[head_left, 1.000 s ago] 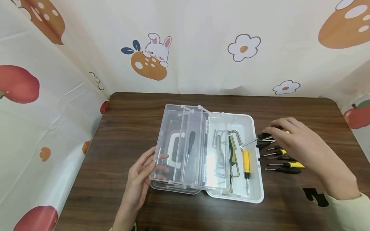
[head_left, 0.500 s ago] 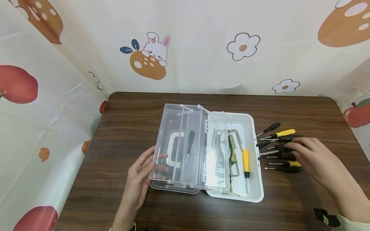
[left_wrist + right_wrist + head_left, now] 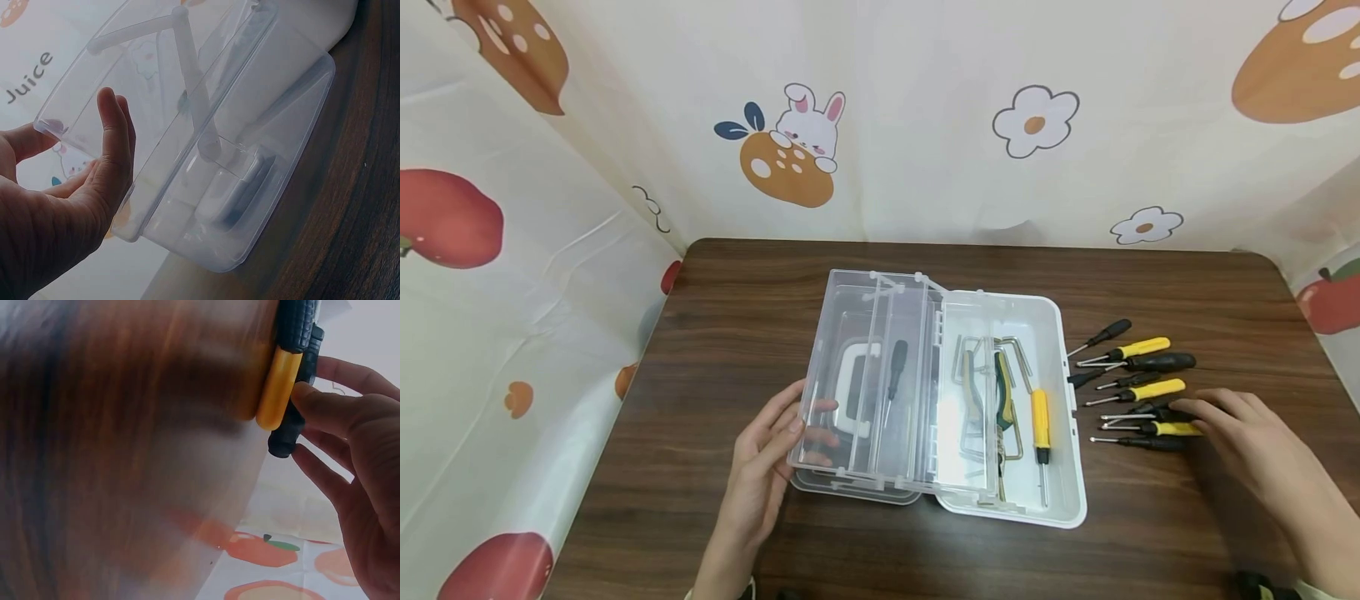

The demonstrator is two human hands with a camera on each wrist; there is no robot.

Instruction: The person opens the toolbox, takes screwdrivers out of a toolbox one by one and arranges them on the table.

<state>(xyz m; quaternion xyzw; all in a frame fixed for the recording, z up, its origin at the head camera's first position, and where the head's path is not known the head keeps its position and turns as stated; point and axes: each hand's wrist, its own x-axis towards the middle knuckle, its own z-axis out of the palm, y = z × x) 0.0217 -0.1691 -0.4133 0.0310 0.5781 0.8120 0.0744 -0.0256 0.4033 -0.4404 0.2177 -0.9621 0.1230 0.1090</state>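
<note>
A toolbox with a white base (image 3: 1070, 492) stands unfolded on the table, its clear lid and tray (image 3: 838, 292) swung out to the left. My left hand (image 3: 767, 458) holds the tray's left edge, thumb on one side and fingers behind the clear plastic. Right of the box lies a row of screwdrivers with black or yellow handles. My right hand (image 3: 1255, 433) pinches a black-handled screwdriver (image 3: 284, 440) by its handle end; a yellow handle (image 3: 275, 400) lies right beside it. Its shaft is partly hidden among the others.
Inside the base are a yellow screwdriver (image 3: 1040, 417), green-handled pliers (image 3: 1003, 396) and several hex keys (image 3: 1018, 362). One dark screwdriver (image 3: 897, 367) shows through the clear tray. A patterned curtain (image 3: 925, 125) hangs behind the table (image 3: 737, 333).
My right hand has moved from the back of the screwdriver row toward the front right, uncovering the black and yellow handles behind it. The left hand and toolbox stay put.
</note>
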